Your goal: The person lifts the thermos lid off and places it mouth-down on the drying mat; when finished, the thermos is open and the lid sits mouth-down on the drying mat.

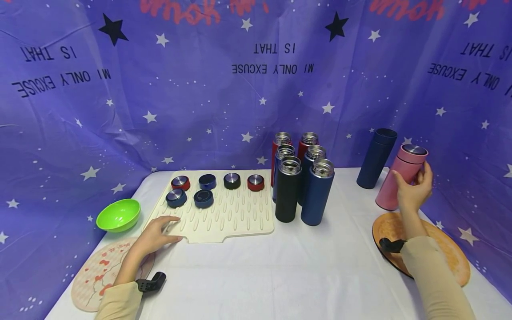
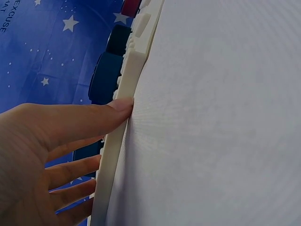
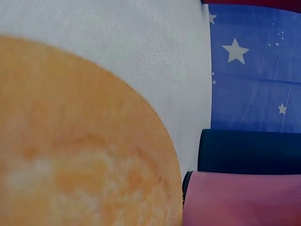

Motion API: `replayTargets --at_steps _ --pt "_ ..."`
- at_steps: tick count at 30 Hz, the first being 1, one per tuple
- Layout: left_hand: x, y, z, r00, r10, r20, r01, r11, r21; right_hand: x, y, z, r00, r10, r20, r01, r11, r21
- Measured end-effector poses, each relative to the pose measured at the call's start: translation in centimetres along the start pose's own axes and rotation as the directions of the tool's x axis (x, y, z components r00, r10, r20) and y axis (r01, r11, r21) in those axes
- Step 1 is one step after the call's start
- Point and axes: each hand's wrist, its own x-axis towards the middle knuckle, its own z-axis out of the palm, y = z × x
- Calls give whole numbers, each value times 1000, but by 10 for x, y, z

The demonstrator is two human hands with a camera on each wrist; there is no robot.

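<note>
My right hand (image 1: pixel 415 190) grips a pink thermos bottle (image 1: pixel 394 184) that stands upright with its lid on, fingers behind it and thumb in front. That hand is out of sight in the right wrist view, where the bottle's lower part (image 3: pixel 244 200) shows. My left hand (image 1: pixel 154 235) rests at the near left edge of a cream ribbed mat (image 1: pixel 240 222), fingers spread and relaxed. In the left wrist view its thumb (image 2: pixel 94 117) touches the mat's edge. Several steel-topped bottle lids, among them a blue one (image 1: pixel 176 198) and a black one (image 1: pixel 232 181), sit on the mat.
Lidless bottles, including a black one (image 1: pixel 287 191) and a blue one (image 1: pixel 318 193), stand grouped right of the mat. A dark blue lidded bottle (image 1: pixel 376 160) stands behind the pink one. A green bowl (image 1: pixel 118 215), a pink placemat (image 1: pixel 92 280) and an orange round mat (image 1: pixel 448 253) lie at the sides.
</note>
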Motion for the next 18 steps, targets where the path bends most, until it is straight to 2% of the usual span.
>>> replayTargets --at_steps 7,13,18 --pt "0 -1 1 1000 3 -4 -3 1000 3 -3 -4 0 999 -42 5 42 994 -99" --pt "0 0 1 1000 -3 -8 3 1000 3 -5 -10 4 999 25 -31 -26 999 -22" --pt "0 1 0 1000 -3 -14 3 1000 3 -10 -16 5 1000 5 -21 -5 1000 13"
